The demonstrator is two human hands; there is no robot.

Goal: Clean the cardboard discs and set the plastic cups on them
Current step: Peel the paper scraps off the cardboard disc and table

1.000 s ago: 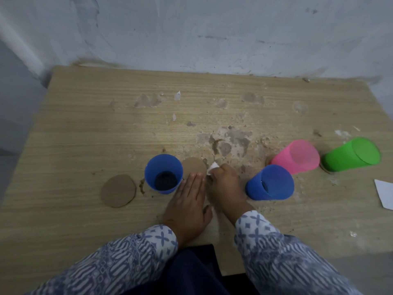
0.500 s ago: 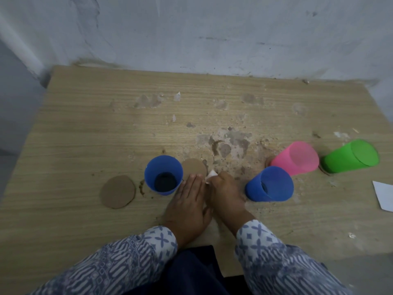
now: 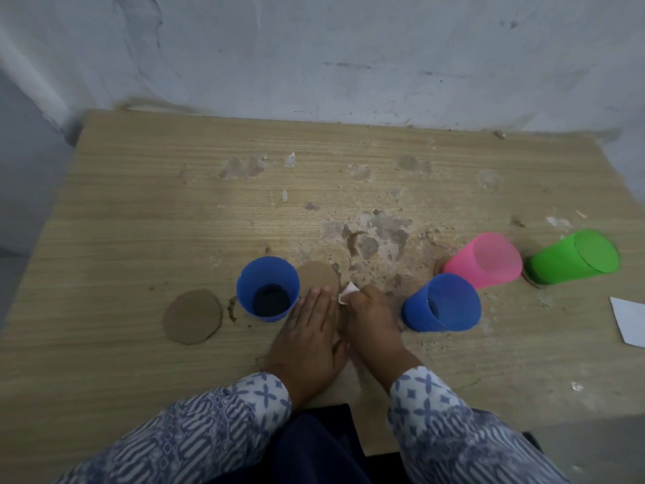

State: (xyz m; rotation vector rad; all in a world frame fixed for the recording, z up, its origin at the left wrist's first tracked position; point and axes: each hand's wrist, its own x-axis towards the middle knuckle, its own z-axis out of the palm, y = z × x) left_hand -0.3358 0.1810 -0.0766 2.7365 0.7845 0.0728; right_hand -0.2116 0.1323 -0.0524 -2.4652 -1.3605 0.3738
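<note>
My left hand [image 3: 309, 338] lies flat with straight fingers pressing the near edge of a brown cardboard disc [image 3: 318, 277]. My right hand [image 3: 370, 324] grips a small white tissue [image 3: 348, 291] at that disc's right edge. An upright blue cup [image 3: 268, 288] stands just left of the disc. A second cardboard disc [image 3: 192, 316] lies bare further left. Right of my hands are a blue cup [image 3: 441, 303], a pink cup [image 3: 487, 260] and a green cup [image 3: 576, 256], each with a disc edge partly showing beneath or hidden.
The wooden table [image 3: 139, 211] has worn, flaking patches and crumbs in its middle. A white paper sheet [image 3: 630, 319] lies at the right edge. A grey wall rises behind the table's far edge.
My right hand with the tissue has slid slightly back toward me along the disc's right edge. The left hand stays pressed on the disc.
</note>
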